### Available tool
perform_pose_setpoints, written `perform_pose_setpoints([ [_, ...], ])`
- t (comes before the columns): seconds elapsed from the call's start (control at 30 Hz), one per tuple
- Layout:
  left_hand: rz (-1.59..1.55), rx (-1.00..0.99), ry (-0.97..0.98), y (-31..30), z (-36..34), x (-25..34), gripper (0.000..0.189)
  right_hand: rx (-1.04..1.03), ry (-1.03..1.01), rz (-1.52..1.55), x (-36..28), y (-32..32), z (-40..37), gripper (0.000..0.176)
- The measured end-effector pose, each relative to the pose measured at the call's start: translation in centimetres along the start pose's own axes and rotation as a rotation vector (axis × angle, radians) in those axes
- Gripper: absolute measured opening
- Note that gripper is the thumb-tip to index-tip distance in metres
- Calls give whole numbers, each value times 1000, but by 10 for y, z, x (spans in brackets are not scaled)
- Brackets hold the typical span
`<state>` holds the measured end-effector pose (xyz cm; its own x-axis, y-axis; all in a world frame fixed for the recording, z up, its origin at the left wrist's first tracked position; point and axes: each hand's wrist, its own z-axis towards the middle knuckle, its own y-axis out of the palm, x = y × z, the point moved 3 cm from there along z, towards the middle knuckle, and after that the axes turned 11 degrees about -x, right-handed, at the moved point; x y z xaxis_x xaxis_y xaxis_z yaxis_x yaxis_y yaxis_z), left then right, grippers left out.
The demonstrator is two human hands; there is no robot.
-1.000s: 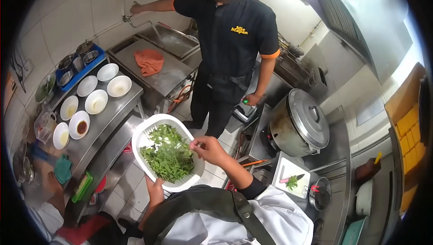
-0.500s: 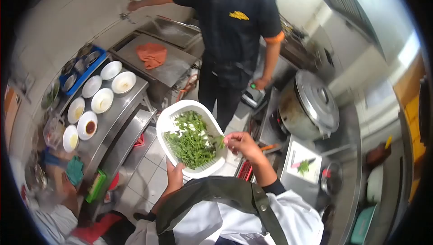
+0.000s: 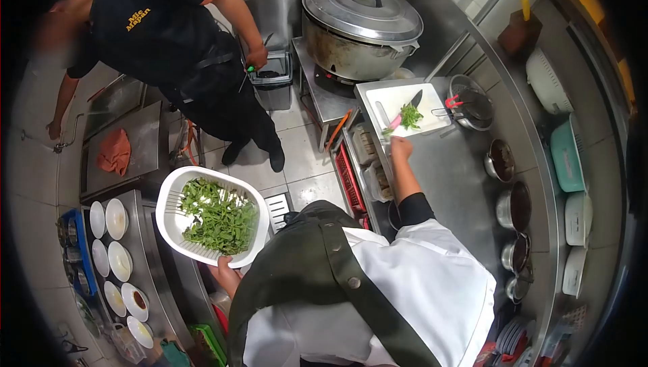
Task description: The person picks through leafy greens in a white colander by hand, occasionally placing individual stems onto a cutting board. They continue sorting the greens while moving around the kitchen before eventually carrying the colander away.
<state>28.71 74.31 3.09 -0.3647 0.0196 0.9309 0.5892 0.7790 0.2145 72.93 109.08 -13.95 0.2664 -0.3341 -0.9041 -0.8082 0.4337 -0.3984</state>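
My left hand (image 3: 227, 275) grips the near rim of a white slotted plastic basket (image 3: 170, 222), held tilted above the floor. Loose green leafy herbs (image 3: 219, 222) lie in it. My right hand (image 3: 401, 147) is closed at the near edge of a white cutting board (image 3: 435, 119), with a bit of green showing at its fingertips. Just beyond these fingers lies a knife (image 3: 416, 99) with a pink handle and dark blade. A small heap of leaves (image 3: 410, 117) rests on the board against the knife.
A person in a black shirt (image 3: 158, 22) stands ahead, holding a green-handled tool (image 3: 250, 68). A large lidded pot (image 3: 351, 46) stands beyond the board. White bowls (image 3: 120, 261) line the left counter. Several metal pans (image 3: 513, 205) sit along the right wall. An orange cloth (image 3: 114, 151) lies by the sink.
My view has turned right. My right hand has moved from the basket's edge to the cutting board. The basket stays in my left hand. The other person now leans toward the tap.
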Motion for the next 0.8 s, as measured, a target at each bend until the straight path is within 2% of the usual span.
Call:
perform_pose_setpoints([
  [0.07,-12,-5,6,-5,3,-6,66,174,-13,-86,-9,-31,9,18],
  [0.13,23,-2,12,-6,4,-7,66,265,-16,-38,4,-40,46,21],
  [0.2,28,0,0,-6,3,-8,66,216,-86,304,20,-35,83,23],
  [0.27,7,-2,-33,-5,1,-8,67,249,-18,153,15,-36,91,24],
  [0.33,9,-15,14,-7,4,-14,67,276,-6,10,9,-39,92,23],
  [0.37,7,-5,42,-9,4,-16,67,279,-30,-59,8,-40,88,22],
  [0.4,19,76,-54,-9,1,-16,66,262,-62,-130,5,-36,79,21],
  [0.43,-89,57,-35,-15,3,-24,63,209,-232,14,-7,-32,55,17],
  [0.47,-85,63,0,-6,-2,-19,59,63,-208,267,-15,-18,40,15],
  [0.5,-5,130,-3,-10,-2,-23,51,-112,-140,269,-34,-3,16,15],
  [0.53,94,89,61,-16,0,-29,44,-288,-73,265,-59,12,-9,14],
  [0.57,126,22,54,-3,-11,-13,43,-466,-166,328,-93,28,-44,13],
  [0.63,-14,-9,229,4,-8,-14,52,-792,-335,370,-162,54,-118,12],
  [0.73,-95,25,235,15,-12,-9,60,-1289,-526,329,-233,75,-227,13],
  [0.8,-98,23,265,19,-16,-6,60,-1547,-902,246,-257,84,-288,17],
])
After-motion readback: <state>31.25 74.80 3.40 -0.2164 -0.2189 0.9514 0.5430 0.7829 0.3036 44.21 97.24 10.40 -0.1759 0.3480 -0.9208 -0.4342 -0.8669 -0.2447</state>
